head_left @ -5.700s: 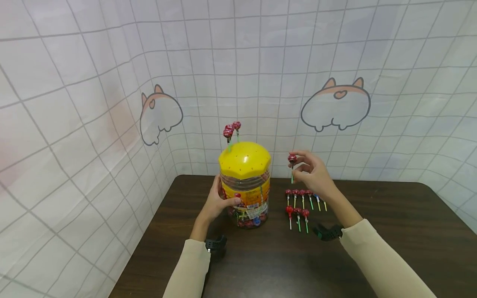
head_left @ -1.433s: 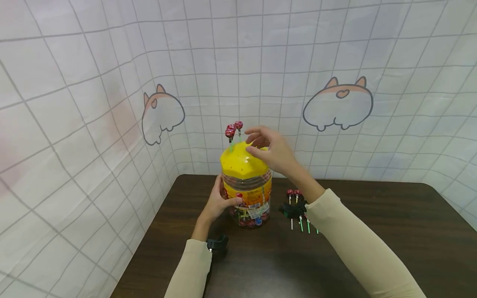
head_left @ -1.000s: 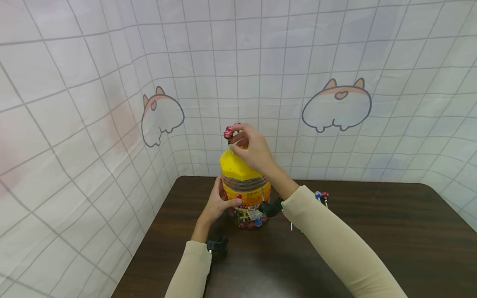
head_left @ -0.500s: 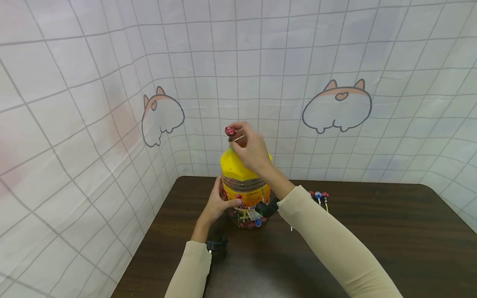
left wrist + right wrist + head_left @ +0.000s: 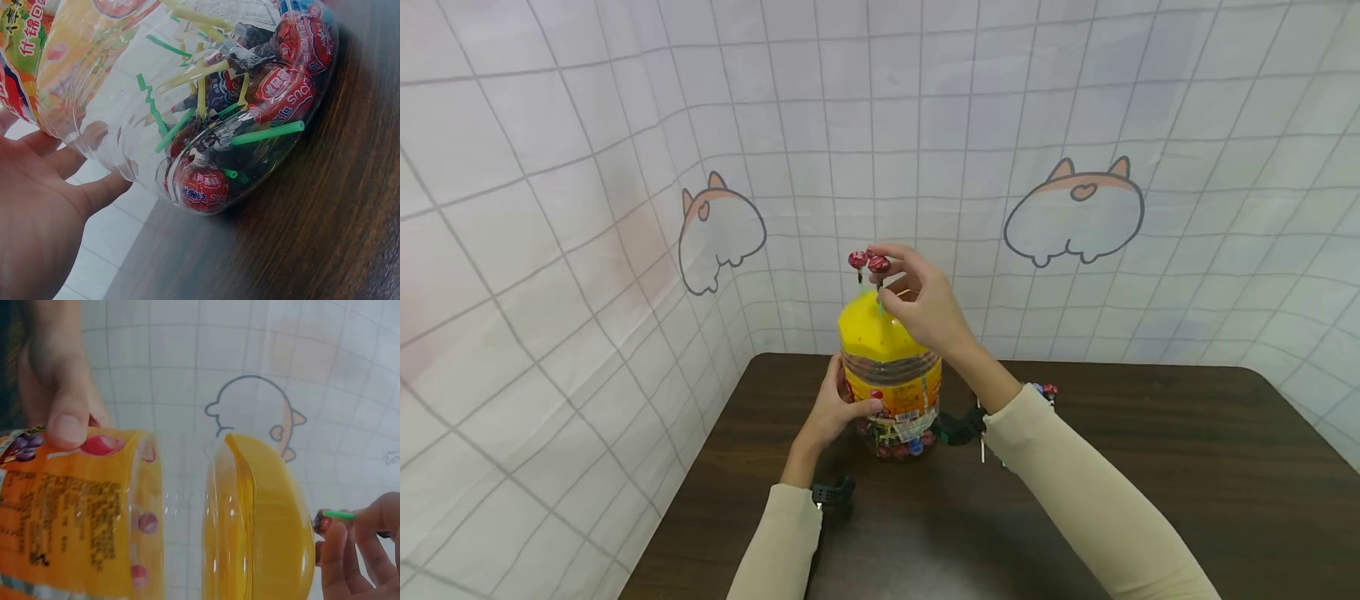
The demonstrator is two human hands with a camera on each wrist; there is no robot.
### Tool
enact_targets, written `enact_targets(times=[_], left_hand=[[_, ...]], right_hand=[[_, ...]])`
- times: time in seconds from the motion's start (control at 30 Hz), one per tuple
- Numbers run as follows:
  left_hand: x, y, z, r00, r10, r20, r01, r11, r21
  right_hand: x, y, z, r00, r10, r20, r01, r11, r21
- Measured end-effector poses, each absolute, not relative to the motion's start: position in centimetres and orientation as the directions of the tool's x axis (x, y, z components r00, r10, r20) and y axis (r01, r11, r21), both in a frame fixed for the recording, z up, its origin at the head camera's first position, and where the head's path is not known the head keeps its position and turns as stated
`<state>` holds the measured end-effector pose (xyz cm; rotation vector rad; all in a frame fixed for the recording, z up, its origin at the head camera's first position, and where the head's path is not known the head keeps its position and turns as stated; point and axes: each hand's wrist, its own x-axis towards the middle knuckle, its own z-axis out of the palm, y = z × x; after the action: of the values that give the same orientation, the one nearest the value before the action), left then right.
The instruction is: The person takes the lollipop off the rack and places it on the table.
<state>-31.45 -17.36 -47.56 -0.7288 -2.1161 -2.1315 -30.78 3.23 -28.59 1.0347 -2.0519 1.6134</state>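
A clear plastic candy jar [image 5: 891,392] with an orange label and a yellow domed lid [image 5: 872,325] stands on the dark table. My left hand [image 5: 835,412] grips its left side, thumb across the label; loose lollipops [image 5: 284,94] show through its bottom in the left wrist view. Above the lid, my right hand [image 5: 925,300] pinches a red-wrapped lollipop [image 5: 878,264] by its green stick [image 5: 339,514]. Another red lollipop [image 5: 857,259] stands upright in the lid beside it. One more behind is mostly hidden by the fingers.
More lollipops [image 5: 1050,390] lie on the table [image 5: 1150,467] right of the jar, mostly hidden by the right forearm. A white grid-patterned curtain [image 5: 970,125] hangs behind and on the left. Dark straps with cameras circle both wrists.
My right hand came from the table's right side over the lid, took hold of a lollipop among those standing there and has just shifted it slightly right. The left hand has kept its grip.
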Motion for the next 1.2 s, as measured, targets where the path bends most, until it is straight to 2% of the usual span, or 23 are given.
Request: enact_targets(times=[0.2, 0.63, 1.2], left_hand=[[-31.3, -17.3, -47.5, -0.892, 0.284, 0.351, 0.352, -0.052, 0.935], [-31.4, -17.3, -47.6, -0.886, 0.288, 0.362, 0.358, -0.067, 0.931], [-31.5, -17.4, -47.6, -0.886, 0.290, 0.363, 0.361, -0.060, 0.930]], right_hand=[[-30.1, 5.1, -29.3, -0.703, -0.388, 0.596, -0.682, 0.132, -0.720], [-29.0, 10.8, -32.7, -0.787, -0.395, 0.474, -0.574, 0.189, -0.796], [-28.7, 17.2, -38.9, -0.880, -0.317, 0.353, -0.459, 0.381, -0.803]])
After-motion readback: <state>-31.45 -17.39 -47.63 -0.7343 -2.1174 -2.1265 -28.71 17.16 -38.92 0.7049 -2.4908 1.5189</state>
